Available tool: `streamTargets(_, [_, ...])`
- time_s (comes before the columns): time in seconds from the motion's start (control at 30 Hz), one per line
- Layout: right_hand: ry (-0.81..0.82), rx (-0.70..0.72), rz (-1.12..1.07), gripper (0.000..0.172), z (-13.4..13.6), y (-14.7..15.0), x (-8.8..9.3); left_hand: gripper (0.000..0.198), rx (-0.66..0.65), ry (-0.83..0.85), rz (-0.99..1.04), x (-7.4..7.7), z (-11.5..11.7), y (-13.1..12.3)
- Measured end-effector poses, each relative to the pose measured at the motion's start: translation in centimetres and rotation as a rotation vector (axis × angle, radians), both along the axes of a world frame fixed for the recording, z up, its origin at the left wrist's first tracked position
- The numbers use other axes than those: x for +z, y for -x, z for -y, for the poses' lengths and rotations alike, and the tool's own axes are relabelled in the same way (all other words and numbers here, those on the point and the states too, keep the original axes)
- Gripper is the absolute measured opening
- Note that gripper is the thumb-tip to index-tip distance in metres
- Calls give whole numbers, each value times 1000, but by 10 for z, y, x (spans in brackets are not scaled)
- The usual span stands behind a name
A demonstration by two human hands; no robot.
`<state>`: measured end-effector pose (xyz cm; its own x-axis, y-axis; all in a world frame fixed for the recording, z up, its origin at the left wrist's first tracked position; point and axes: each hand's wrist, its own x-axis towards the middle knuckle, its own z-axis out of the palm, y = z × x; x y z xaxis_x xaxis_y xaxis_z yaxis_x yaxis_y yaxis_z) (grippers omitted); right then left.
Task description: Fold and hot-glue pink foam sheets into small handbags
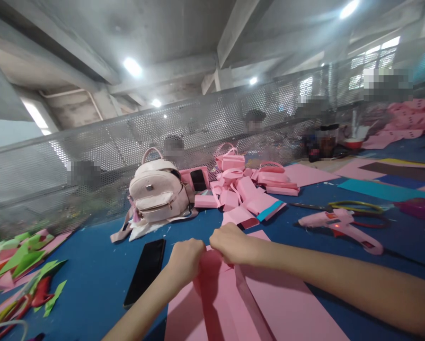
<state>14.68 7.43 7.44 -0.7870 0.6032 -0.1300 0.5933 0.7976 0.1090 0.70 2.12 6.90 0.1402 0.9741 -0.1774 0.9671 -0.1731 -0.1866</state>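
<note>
Blue work table [92,279] under me, a perforated metal screen [92,142] along its far side, concrete beams and ceiling lamps overhead. People sit behind that screen, blurred through the holes.

Both my hands are down on the pink paper sheet [287,308], which lies right in front of me at the table's near edge. My left hand [186,258] is curled into a fist and pinches the sheet's far edge. My right hand [230,244] is just beside it, nearly touching, fingers bent down and gripping the same edge. Between them the paper is lifted into a ridge, and a raised fold runs back toward me.

Left of my left forearm, a black phone [145,270] lies flat, screen dark. Beyond it stands a pale pink backpack [159,194], strap trailing on the table. Straight ahead of my knuckles there's a heap of folded pink paper pieces [248,194], some with handles. To the right, well apart from my right arm, a pink glue gun [340,225] lies on its side, a red light showing on it. Far left: green and red paper scraps [21,265]. Far right: flat coloured sheets [386,189].
</note>
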Motion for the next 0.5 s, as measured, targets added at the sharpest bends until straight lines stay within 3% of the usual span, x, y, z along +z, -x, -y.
streamTargets(0.23, [4, -9, 46, 23, -2, -9, 7, 33, 2, -9, 20, -2, -1, 5])
streamTargets(0.5, [34, 7, 0, 20, 1, -9, 13, 19, -7, -39, 144, -9, -4, 3])
